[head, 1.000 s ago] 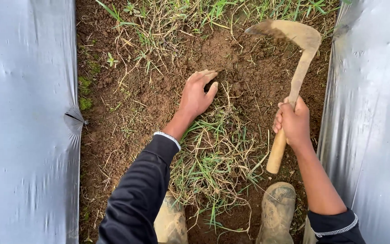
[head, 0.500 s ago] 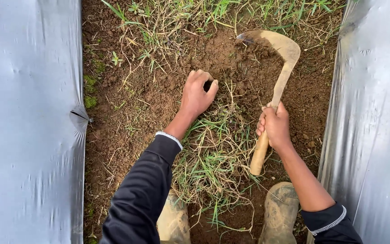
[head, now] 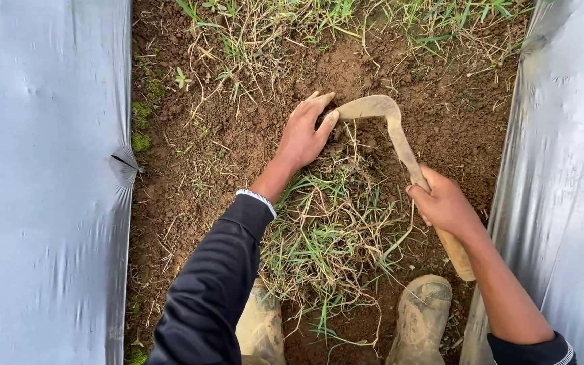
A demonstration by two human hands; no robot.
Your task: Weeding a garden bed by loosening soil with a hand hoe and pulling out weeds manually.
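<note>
So the right hand (head: 445,205) is wrapped tight around the wooden handle of a sickle (head: 400,145), gripping it about midway, with the butt end of the handle poking out below the wrist toward the right boot (head: 422,312). The curved blade arcs up and left across the bare soil (head: 238,145), and its tip sits right against the fingertips of the left hand (head: 305,133), maybe dug into the dirt, but the blade's so caked in mud you honestly can't tell where metal ends and earth begins. The left hand is pressed down on the ground with fingers loosely together, resting on the top edge of a grass clump (head: 326,226); whether it's actually pinching any stems is hard to say, since the palm side is hidden. The clump lies between the two arms, a messy pile of green and dry blades running down to the boots. The left boot (head: 259,331) is mostly covered by the black sleeve (head: 217,284), and both boots are cut off at the bottom edge. Grey plastic sheeting (head: 42,189) runs down both sides of the furrow, with a small pucker on the left sheet's edge. More grass at the top runs out of frame.
</note>
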